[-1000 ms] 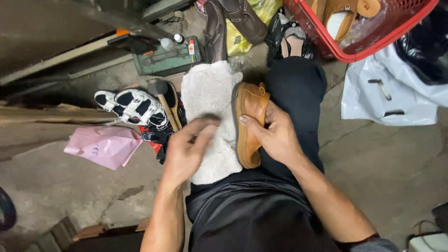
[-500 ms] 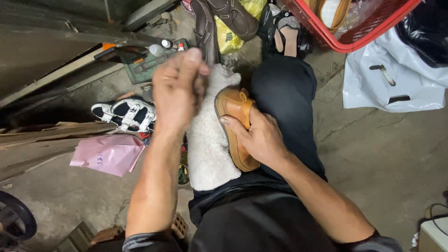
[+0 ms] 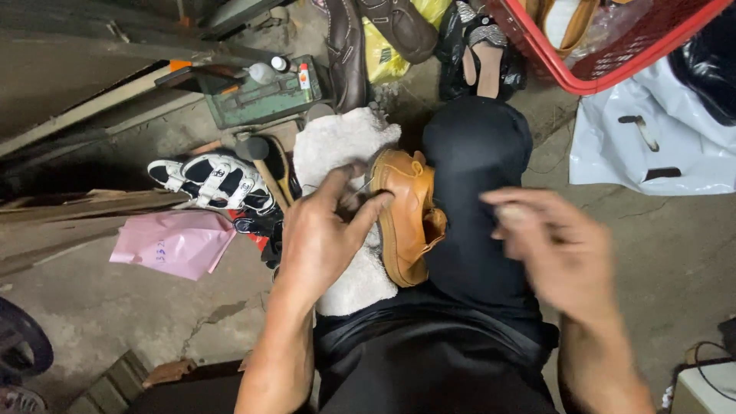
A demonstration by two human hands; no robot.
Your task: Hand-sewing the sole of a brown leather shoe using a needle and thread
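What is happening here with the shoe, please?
A seated person has a tan leather shoe lying on a white towel across the lap. The left hand touches the shoe's edge, pinching something too small to identify. The right hand, blurred, is off the shoe above the knee. More shoes and a red basket lie around on the floor.

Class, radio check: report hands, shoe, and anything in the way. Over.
Left hand at the tan shoe's toe, fingers curled, grip unclear. Right hand blurred, lifted off the shoe, open. Shoe on its side between white towel and black-clad leg. Nothing blocking.
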